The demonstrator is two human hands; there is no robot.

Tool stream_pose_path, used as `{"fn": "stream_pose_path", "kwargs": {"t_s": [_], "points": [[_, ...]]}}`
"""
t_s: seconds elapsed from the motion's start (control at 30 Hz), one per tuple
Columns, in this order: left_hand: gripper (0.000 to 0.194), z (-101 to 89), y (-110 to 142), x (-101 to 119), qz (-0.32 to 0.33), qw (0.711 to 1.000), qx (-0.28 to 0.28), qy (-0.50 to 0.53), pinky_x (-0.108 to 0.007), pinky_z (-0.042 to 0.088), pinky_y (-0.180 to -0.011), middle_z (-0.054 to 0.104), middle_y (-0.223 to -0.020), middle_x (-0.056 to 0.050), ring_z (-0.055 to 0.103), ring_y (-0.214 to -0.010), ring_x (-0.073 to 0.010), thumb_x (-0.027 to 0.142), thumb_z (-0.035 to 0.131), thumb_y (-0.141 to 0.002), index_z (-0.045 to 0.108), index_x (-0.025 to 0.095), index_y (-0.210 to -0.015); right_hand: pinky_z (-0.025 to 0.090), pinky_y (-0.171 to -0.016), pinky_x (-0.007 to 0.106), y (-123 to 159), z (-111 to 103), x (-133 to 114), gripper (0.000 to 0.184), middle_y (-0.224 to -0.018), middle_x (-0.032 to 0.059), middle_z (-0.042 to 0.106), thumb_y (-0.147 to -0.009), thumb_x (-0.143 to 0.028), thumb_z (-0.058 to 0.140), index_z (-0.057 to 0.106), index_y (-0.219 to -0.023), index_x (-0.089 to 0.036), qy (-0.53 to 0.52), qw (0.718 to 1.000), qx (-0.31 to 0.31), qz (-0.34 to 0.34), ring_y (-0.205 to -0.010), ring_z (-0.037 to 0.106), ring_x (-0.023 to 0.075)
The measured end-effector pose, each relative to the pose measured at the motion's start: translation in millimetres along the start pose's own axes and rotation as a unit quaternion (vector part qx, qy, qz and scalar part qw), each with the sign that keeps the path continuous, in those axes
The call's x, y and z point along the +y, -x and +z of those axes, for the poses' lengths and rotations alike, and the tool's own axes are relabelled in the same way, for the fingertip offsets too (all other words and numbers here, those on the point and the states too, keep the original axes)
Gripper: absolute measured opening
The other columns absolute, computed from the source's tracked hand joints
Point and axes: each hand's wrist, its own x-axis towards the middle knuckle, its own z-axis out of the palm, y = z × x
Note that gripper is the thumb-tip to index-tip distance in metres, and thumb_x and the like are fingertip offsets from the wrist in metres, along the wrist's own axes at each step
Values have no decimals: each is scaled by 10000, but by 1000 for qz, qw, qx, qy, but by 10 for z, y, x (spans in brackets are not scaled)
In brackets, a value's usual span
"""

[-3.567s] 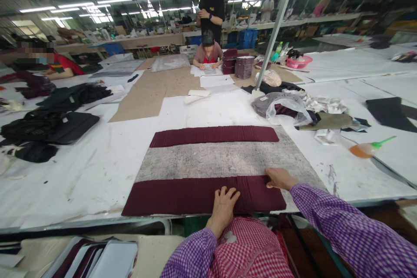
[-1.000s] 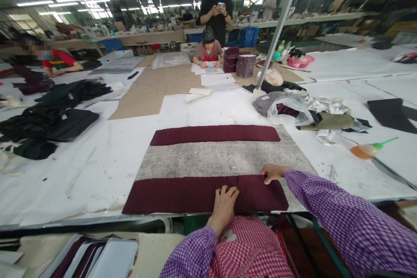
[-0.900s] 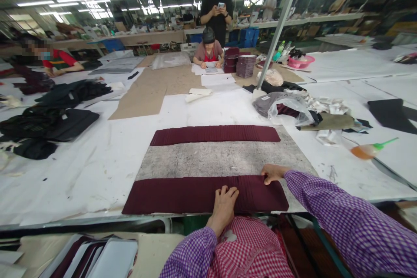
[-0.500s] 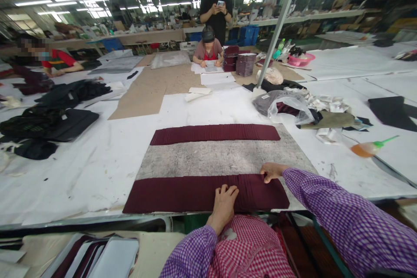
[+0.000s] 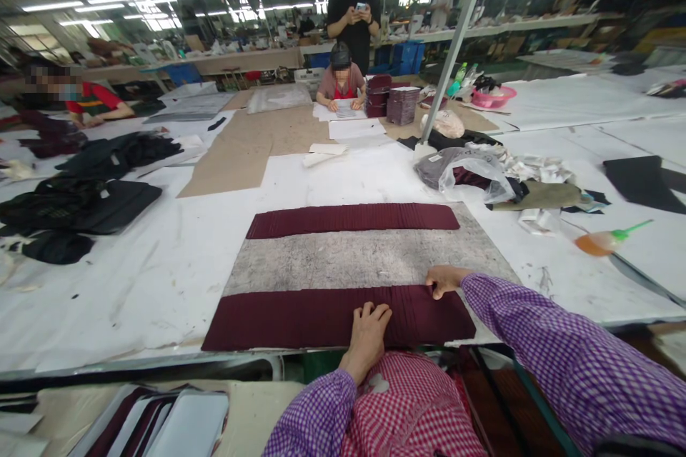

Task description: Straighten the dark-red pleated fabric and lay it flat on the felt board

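A near row of overlapping maroon fabric pieces lies fanned out along the front edge of a grey, scuffed board. On top of this row rests my left hand, fingers bent and somewhat apart, their tips pressing the cloth. At the row's right part, my right hand is closed in a pinch at the upper edge of a fabric piece; its fingertips are partly hidden. A second fanned row of maroon pieces runs along the board's far edge, apart from both hands.
Right of the board are an orange-liquid bottle, a plastic bag and a metal pole. Dark garments lie left. Below the table edge sit cut panels. A co-worker sits opposite; another person stands behind.
Both hands stay at nearly the same places on the near row. The whole view has shifted very slightly; nothing else has visibly moved.
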Motion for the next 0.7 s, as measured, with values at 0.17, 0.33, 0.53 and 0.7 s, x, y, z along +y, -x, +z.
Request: {"fn": "stream_pose_path", "kwargs": {"t_s": [0.17,0.33,0.53,0.7], "points": [[591,2,3,-4,1,1000,0,-4,-418,328,-955,459,-1412,-10,366,-1211,-266,103,427,-758,424,247,-1332,538,-763,373,9,-4,-25,230,-1024,37,651,-884,-322,605,632,-1020,-139,21,1000,-8,2,-888,638,202],[597,30,13,-9,2,1000,8,-14,-419,345,-949,464,-1408,-6,377,-1200,-265,105,435,-758,417,254,-1335,533,-786,387,31,-21,-70,230,-1052,46,645,-884,-314,606,627,-1040,-146,48,999,-16,3,-918,633,205],[711,88,-23,31,6,999,28,-39,-482,389,-903,496,-1360,-48,428,-1170,-308,71,444,-752,317,321,-1406,535,-785,391,99,-38,-135,224,-1038,49,651,-891,-311,598,624,-1032,-140,54,998,11,12,-902,637,194],[509,138,-96,45,31,997,30,-58,-601,342,-974,488,-1369,-102,421,-1229,-361,110,423,-843,462,274,-1324,550,-735,359,108,56,-179,217,-1010,47,653,-900,-307,587,617,-1039,-144,29,992,118,27,-842,643,171]]}}
